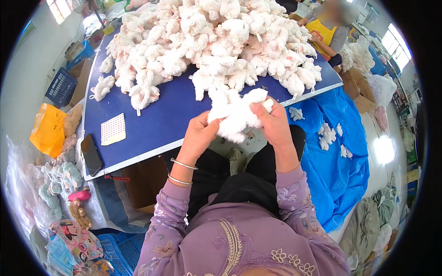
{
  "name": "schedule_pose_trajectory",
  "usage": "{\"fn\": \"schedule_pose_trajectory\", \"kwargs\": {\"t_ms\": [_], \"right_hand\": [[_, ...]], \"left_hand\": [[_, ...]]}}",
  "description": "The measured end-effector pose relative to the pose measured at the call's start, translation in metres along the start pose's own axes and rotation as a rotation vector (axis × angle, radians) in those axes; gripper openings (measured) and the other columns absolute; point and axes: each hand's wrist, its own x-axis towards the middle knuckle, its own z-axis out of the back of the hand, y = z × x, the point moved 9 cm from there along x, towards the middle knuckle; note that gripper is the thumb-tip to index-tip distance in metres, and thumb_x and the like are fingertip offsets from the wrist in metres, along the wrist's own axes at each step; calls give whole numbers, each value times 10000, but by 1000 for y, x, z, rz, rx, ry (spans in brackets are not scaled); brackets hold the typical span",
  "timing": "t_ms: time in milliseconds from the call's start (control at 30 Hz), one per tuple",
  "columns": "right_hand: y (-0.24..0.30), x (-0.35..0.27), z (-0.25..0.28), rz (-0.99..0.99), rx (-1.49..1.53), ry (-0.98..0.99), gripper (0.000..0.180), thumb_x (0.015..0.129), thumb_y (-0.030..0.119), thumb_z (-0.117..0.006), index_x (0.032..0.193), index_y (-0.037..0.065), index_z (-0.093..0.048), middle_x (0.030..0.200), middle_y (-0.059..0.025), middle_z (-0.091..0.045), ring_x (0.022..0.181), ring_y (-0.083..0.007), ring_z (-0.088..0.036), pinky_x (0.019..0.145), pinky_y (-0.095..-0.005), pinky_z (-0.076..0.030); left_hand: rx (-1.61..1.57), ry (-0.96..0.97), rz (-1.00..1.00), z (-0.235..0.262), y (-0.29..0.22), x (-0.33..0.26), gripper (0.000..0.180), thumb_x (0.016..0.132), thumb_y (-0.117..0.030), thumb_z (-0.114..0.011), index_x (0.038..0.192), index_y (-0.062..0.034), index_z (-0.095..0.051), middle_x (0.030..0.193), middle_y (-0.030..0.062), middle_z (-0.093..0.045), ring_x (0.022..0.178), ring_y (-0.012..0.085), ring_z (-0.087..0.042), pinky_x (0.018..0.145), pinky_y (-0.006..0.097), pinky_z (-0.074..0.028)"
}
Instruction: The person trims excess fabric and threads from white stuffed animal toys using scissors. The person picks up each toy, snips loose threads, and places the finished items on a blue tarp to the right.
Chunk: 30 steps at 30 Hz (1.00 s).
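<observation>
A white plush toy [237, 115] is stretched between my two hands at the table's near edge, above my lap. My left hand [201, 133] pinches its left side, the thumb on top. On its right side my right hand [271, 120] grips a corner, with the thumb pressed against the fluffy fabric. The toy looks overexposed, so its details are hard to make out. Just beyond it, a large heap of similar white plush toys [207, 41] with small tags and pink patches covers much of the blue table [170, 117].
A sticker sheet [113, 129] and a dark phone [91, 155] lie at the table's left. Several white toys [327, 135] rest on a blue tarp [331, 179] at right. A person in a yellow apron [321, 37] works at the far right. Blue crates [62, 86] stand far left.
</observation>
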Motion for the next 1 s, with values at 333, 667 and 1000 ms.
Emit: {"fn": "schedule_pose_trajectory", "kwargs": {"t_ms": [333,667,1000], "right_hand": [[34,-39,-35,474,-699,417,331,766,-94,-508,1025,60,-644,1052,-61,-615,950,-228,-559,826,-309,-452],[-16,-3,2,-49,-192,-82,330,955,302,-568,1099,6,-592,941,-36,-626,812,-86,-574,703,-220,-457],[-48,-3,28,-210,236,-64,253,968,212,-529,1075,-5,-604,940,-29,-639,813,-92,-585,726,-228,-469]], "left_hand": [[-379,0,31,-35,1,2,379,962,-276,-526,1232,-10,-522,1085,99,-628,949,171,-624,705,302,-528],[-293,-221,-134,-49,0,3,359,990,-258,-487,1201,30,-530,1055,76,-638,931,128,-615,768,279,-499],[-533,-254,-166,-43,7,3,510,1011,-392,-352,1161,46,-565,1026,96,-645,910,162,-625,784,293,-495]]}}
